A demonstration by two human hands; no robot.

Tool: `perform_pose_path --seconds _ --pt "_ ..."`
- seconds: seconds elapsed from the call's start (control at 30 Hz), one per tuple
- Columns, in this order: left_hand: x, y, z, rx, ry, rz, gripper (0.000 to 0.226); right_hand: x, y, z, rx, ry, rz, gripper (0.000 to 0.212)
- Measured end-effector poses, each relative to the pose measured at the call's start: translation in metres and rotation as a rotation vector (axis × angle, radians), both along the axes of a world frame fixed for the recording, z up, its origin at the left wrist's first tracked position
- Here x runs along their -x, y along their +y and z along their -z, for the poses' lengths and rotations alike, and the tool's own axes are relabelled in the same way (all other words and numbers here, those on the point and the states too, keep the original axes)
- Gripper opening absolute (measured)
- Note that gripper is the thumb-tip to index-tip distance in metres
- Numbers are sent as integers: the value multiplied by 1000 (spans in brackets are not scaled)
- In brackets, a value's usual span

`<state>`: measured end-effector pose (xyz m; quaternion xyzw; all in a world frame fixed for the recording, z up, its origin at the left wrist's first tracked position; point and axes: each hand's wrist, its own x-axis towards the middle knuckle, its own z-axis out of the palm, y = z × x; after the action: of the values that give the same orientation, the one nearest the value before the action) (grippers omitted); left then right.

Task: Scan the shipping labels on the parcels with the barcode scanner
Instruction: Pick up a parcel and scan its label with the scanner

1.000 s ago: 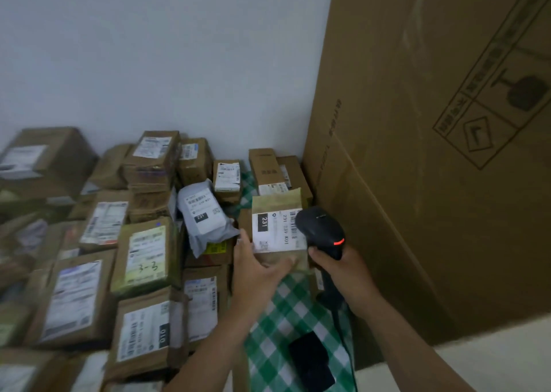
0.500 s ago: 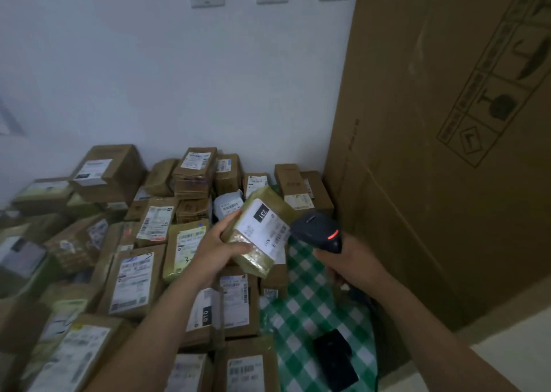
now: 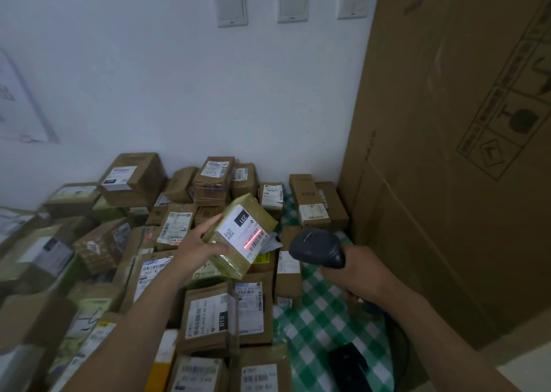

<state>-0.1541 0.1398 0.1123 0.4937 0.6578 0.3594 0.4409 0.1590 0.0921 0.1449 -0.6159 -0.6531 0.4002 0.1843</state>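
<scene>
Now the red scan line [image 3: 252,238] has landed across the label [image 3: 238,233] barcode, not there half a second back. I count one parcel [image 3: 229,262] lifted, one scanner [image 3: 316,247], two hands. Parcel's held above the pile [image 3: 208,314], long axis tilted upper-right to lower-left, label facing the scanner, whose head points left. See my left grip [image 3: 195,250] clamped on the parcel's left edge, thumb on top; right grip [image 3: 360,275] is wrapped round the scanner handle
</scene>
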Motion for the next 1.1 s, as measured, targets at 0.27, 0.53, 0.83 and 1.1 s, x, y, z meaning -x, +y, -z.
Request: perform_pose_path --seconds 0.27,0.53,0.83,1.1 --pt "-4 4 6 -20 -5 24 83 0 0 1 0 -24 -35 23" --pt "-11 11 11 -8 -27 42 89 -10 3 5 22 -25 -24 20" --pt "-72 13 25 54 -157 53 53 -58 3 8 50 308 362 32" --pt "-188 6 86 218 -273 212 19 -97 3 30 4 482 658 28"
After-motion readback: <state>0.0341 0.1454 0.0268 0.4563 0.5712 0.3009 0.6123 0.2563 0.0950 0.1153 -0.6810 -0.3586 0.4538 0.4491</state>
